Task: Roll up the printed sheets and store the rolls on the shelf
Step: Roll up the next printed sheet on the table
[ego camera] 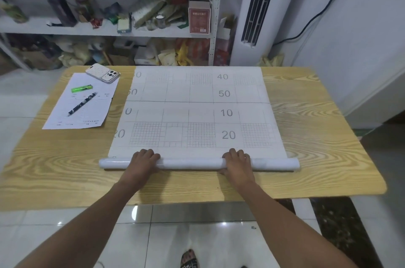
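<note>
A large white printed sheet (pixel 197 105) with grids and numbers lies flat on the wooden table (pixel 317 127). Its near end is wound into a roll (pixel 192 163) lying across the table. My left hand (pixel 143 160) rests on the roll left of centre, fingers curled over its top. My right hand (pixel 237 161) grips the roll right of centre in the same way. The white metal shelf (pixel 105 31) stands behind the table, crowded with items.
On the table's left lie a small paper (pixel 63 112), a pen (pixel 82 104), a green lighter (pixel 81 88) and a phone (pixel 102 73). A tall white air conditioner (pixel 258 4) stands at the back right. A foot in a sandal (pixel 189 259) shows on the tiled floor.
</note>
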{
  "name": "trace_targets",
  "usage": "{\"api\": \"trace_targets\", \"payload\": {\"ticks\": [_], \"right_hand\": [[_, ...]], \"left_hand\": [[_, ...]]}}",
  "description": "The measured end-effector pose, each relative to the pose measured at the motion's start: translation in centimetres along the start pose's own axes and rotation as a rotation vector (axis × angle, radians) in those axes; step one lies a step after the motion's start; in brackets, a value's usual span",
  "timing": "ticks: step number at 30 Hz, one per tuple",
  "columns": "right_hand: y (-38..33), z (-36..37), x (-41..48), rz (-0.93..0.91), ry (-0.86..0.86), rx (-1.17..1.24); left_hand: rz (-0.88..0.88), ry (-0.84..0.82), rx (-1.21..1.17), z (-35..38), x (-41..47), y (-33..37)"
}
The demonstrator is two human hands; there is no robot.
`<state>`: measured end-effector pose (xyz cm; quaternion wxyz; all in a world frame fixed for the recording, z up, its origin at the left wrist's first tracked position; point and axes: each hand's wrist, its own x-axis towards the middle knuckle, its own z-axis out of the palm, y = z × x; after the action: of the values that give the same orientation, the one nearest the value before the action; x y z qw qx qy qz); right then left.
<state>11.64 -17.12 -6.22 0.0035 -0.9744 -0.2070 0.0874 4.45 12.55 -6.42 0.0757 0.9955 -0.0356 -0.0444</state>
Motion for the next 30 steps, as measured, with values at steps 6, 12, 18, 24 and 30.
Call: {"api": "trace_targets", "payload": {"ticks": [6, 12, 18, 24, 30], "right_hand": [[0.7, -0.2, 0.1, -0.060, -0.001, 0.049], [0.5, -0.5, -0.1, -0.053, 0.034, 0.014], [0.5, -0.4, -0.3, -0.061, 0.047, -0.007], [1.2, 0.2, 0.0, -0.092, 0.058, 0.027], [1.3, -0.1, -0.7, -0.038, 0.015, 0.057]], "left_hand": [[-0.048, -0.047, 0.004, 0.2, -0.1, 0.3], [-0.120, -0.106, -0.039, 0.8, 0.2, 0.3], [-0.126, -0.200, -0.143, 0.3, 0.7, 0.2], [-0.041, -0.083, 0.038, -0.5, 0.4, 0.6], [-0.060, -0.104, 0.104, -0.5, 0.4, 0.7]]}}
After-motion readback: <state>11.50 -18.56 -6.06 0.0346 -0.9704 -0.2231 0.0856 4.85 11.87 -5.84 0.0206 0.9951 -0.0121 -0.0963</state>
